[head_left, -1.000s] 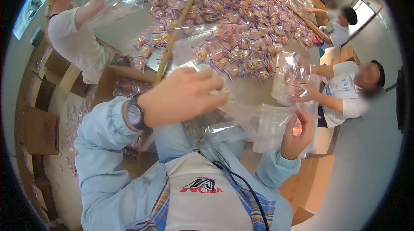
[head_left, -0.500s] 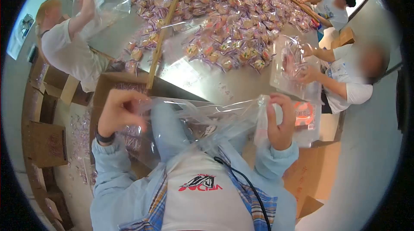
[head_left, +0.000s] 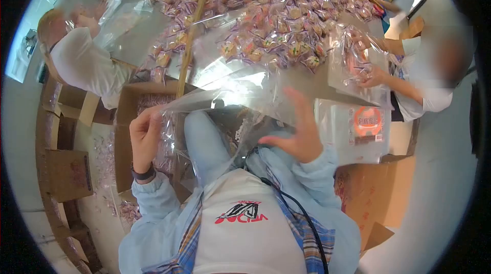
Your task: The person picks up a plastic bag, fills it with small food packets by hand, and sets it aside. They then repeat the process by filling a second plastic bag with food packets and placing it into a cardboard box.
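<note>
A large clear plastic bag (head_left: 204,101) stretches across my lap, with its mouth spread wide. My left hand (head_left: 145,138) pinches the bag's left edge between thumb and fingers. On the other side, my right hand (head_left: 300,129) is spread, thumb apart from the fingers, beside the bag's right part; its fingertips are blurred. To the right of that hand lies a stack of flat clear bags (head_left: 345,136) with an orange printed label. Beyond the bag, many small wrapped treats (head_left: 271,33) with purple-edged wrappers cover the metal table (head_left: 302,85).
A cardboard box (head_left: 123,164) with wrapped treats stands by my left arm. Another open carton (head_left: 376,197) is at my right. A wooden strip (head_left: 190,44) divides the table. Co-workers stand left (head_left: 84,61) and right (head_left: 409,79); the near right one handles a filled clear bag (head_left: 358,61).
My right hand has left the bag's right edge, moved inward to the left and spread its fingers. My left hand keeps its pinch. The left co-worker's raised arm has come down.
</note>
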`<state>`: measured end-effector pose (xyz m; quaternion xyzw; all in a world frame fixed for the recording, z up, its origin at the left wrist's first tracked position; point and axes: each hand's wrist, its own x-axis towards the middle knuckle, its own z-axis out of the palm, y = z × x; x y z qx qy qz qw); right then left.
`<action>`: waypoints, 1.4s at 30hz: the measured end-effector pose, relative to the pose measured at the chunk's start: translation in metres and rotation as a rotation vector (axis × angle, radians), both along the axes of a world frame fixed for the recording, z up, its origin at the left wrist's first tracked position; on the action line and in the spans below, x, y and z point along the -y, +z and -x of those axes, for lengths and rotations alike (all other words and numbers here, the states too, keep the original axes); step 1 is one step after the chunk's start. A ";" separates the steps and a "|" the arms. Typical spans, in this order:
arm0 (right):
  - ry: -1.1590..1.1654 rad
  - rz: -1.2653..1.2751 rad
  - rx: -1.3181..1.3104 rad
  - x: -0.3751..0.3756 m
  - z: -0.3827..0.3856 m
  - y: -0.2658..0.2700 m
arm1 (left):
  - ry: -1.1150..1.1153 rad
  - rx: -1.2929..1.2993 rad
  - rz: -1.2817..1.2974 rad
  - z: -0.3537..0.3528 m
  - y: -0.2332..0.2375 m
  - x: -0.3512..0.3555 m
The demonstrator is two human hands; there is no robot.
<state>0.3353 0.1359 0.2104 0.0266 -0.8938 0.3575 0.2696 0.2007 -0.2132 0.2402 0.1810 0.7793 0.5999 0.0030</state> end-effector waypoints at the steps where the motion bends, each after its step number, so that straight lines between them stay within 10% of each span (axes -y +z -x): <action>1: 0.006 0.028 0.025 0.011 0.001 -0.005 | -0.010 0.017 0.018 -0.002 0.001 0.000; 17: -0.069 0.741 -0.052 0.041 0.028 -0.037 | 0.115 -0.032 -0.044 -0.019 -0.002 0.012; 28: 0.069 0.246 -0.249 0.007 0.045 0.054 | 0.011 -0.626 0.312 -0.022 0.013 -0.062; 30: 0.134 0.075 -0.314 0.006 0.052 0.068 | -0.226 -0.446 0.200 -0.021 -0.012 -0.068; 33: 0.059 -0.114 -0.274 0.012 0.044 0.089 | 0.000 0.158 -0.289 -0.021 -0.026 -0.098; 42: -0.378 -0.278 0.107 -0.020 0.000 -0.036 | 0.217 0.387 -0.447 -0.023 -0.111 -0.065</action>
